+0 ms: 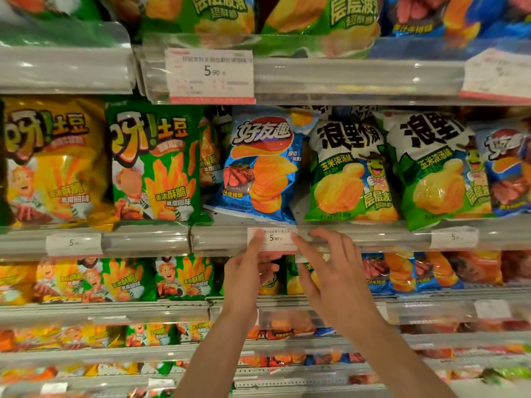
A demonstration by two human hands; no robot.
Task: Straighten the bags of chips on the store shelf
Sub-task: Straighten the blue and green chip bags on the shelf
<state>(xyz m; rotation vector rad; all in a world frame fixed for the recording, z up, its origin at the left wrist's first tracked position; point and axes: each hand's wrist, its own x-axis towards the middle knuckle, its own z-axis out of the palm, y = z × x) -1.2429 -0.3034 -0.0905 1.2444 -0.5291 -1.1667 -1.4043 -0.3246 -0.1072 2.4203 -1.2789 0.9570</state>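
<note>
Middle shelf [143, 242], front edge fitted with a clear plastic price rail: a row of chip bags stands upright along it. From the left end: a yellow fries-style bag [54, 162]; touching it, a green fries-style bag [155, 165]; then a blue ridged-chip bag [258, 165], tilted, its lower left corner overhanging the front edge; then a white-and-green corn-chip bag [349, 173], leaning; a second white-and-green corn-chip bag [436, 170] overlapping it, bottom corner drooping over the rail; at the right end, a further blue bag [505, 170], partly out of view. More bags stand behind the front row, mostly hidden. Price label [273, 239], white, reading 5.90, sits in the rail just below the blue ridged-chip bag. Left hand [244, 271]: index finger extended and pressing the label's left end, other fingers loosely curled beneath, grasping nothing. Right hand [324, 262]: fingers spread and relaxed, tips resting on the rail at the label's right end, gripping nothing. Upper shelf [344, 79]: green and blue bags, a larger 5.90 label [211, 74]. Lower shelves: further rows of chip bags, blurred.
</note>
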